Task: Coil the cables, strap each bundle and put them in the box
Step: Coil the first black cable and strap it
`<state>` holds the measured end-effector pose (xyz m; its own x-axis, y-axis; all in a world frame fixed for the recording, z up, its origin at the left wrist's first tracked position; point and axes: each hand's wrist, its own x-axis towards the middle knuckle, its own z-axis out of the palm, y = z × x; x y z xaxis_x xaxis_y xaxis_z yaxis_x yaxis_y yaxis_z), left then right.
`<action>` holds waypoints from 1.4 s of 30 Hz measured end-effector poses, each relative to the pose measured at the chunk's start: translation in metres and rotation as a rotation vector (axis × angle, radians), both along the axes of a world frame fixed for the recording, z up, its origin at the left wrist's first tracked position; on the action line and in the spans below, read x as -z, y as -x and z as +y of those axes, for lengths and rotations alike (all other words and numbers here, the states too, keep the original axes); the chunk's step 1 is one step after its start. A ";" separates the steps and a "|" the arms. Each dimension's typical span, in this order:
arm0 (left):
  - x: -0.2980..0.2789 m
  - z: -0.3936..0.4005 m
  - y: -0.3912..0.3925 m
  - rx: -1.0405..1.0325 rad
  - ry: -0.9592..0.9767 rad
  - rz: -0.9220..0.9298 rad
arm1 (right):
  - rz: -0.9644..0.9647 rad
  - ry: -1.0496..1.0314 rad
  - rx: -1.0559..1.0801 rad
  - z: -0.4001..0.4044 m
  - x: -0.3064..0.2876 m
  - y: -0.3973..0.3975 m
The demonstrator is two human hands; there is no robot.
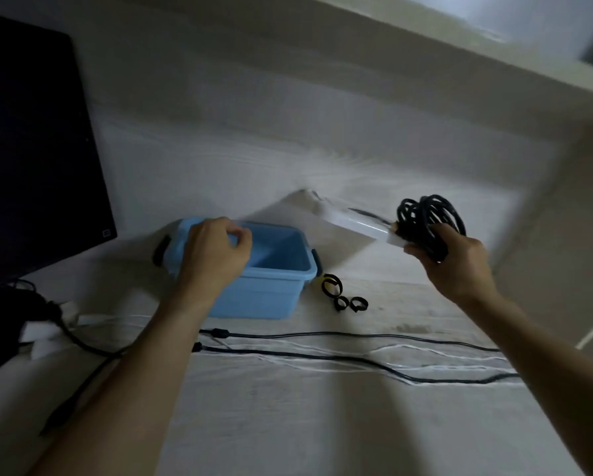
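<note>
The right hand point(454, 261), up and to the right of the blue box point(271, 269), has its fingers clamped round a coiled black cable bundle point(429, 221); the left hand point(216, 255) rests at the box's near-left rim, fingers loosely curled, apparently holding nothing. The bundle is probably light, pliant and springy, best gripped across all loops. Straps point(339, 293) lie just right of the box and loose cables point(322, 352) lie in front.

The left hand point(216, 255) hides the blue box's point(271, 290) near-left rim. Both loose black cables point(356, 359) run behind the right forearm. The white lid point(360, 225) is motion-blurred.
</note>
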<state>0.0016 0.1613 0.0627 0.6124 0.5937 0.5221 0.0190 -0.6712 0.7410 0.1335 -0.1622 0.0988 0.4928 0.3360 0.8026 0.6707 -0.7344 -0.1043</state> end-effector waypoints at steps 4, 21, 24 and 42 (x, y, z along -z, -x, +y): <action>0.008 -0.032 -0.009 0.162 -0.177 0.016 | 0.100 0.028 0.110 -0.056 0.017 -0.013; 0.038 -0.049 -0.020 0.138 -0.500 0.358 | 0.393 0.008 0.335 -0.114 0.077 -0.059; 0.035 -0.044 -0.015 0.065 -0.508 0.358 | 0.387 -0.181 0.240 -0.084 0.046 -0.039; 0.024 0.080 0.026 0.209 -0.109 0.445 | 0.765 0.627 -0.522 0.217 -0.031 0.054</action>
